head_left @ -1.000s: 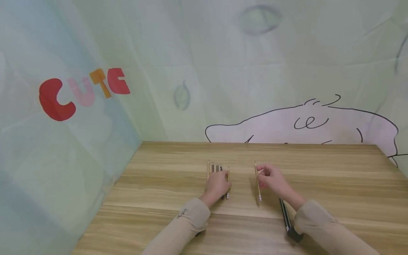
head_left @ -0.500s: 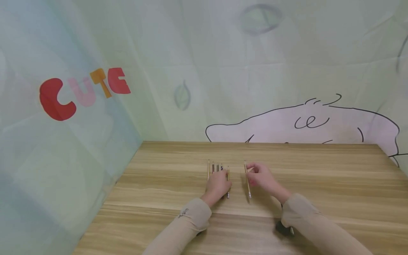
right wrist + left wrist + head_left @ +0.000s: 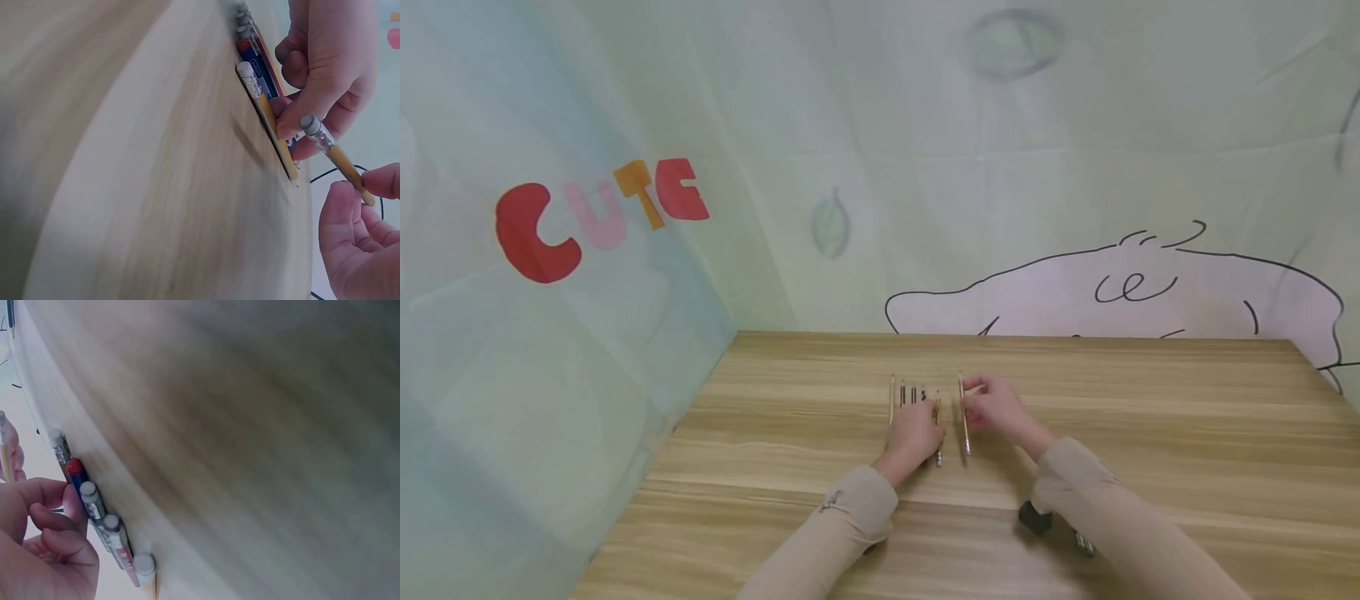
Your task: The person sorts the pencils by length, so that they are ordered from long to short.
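Observation:
A row of several pencils lies side by side on the wooden table point(image 3: 760, 450), and my left hand point(image 3: 912, 437) is over it. In the right wrist view, its thumb and a finger pinch a blue pencil point(image 3: 259, 70) with a red end. A yellow pencil point(image 3: 267, 115) with a white eraser lies at the row's right side, against that thumb. My right hand point(image 3: 1000, 408) pinches another yellow pencil point(image 3: 964, 417) between thumb and fingertips, eraser end toward me. It is held slightly above the table, a short gap right of the row. My left hand covers the row's middle.
Under my right forearm a black object point(image 3: 1035, 518) and a striped dark bar point(image 3: 1084, 543) are partly hidden. A small dark thing point(image 3: 870, 549) shows beneath the left sleeve. A printed cloth backdrop point(image 3: 797, 208) rises behind the table's far edge.
My right hand has moved left with the yellow pencil, bringing it close to the row. The left hand has stayed on the pencils. More of the black object is now covered by my right sleeve.

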Demonstrator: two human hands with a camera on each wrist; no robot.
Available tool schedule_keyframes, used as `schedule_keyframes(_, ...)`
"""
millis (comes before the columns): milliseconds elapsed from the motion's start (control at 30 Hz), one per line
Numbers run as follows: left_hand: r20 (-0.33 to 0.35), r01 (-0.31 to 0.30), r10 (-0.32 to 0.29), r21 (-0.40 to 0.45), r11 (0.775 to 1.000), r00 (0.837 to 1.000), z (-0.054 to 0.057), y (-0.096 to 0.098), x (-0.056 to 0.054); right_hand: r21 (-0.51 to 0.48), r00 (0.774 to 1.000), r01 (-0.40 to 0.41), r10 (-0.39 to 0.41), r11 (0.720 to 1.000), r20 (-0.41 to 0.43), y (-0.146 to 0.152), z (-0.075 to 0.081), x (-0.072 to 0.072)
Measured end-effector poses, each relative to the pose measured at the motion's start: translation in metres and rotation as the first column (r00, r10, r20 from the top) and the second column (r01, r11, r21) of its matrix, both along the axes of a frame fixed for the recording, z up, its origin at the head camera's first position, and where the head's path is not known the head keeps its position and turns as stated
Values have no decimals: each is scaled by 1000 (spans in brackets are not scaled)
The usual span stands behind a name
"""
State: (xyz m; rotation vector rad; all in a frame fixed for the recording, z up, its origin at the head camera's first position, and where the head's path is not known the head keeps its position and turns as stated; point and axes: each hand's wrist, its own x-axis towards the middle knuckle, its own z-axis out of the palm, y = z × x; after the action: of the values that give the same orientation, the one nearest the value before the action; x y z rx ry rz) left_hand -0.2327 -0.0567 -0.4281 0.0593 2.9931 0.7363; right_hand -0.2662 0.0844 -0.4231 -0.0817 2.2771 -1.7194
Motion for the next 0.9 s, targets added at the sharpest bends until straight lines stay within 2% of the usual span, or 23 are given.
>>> schedule_keyframes(433, -29, 4, -4, -13, 1000, 1000, 2, 0, 0, 57, 998, 45, -47, 997, 34, -20, -12, -6)
schedule_keyframes(600, -19, -4, 3, -8, 1000, 1000, 3, 0, 0, 114, 995, 59, -67, 992, 67, -26, -13, -4)
schedule_keyframes(900, -48, 7, -8, -13, 1000, 999, 1, -2, 0, 187, 994, 70, -84, 980, 67, -29, -16, -6)
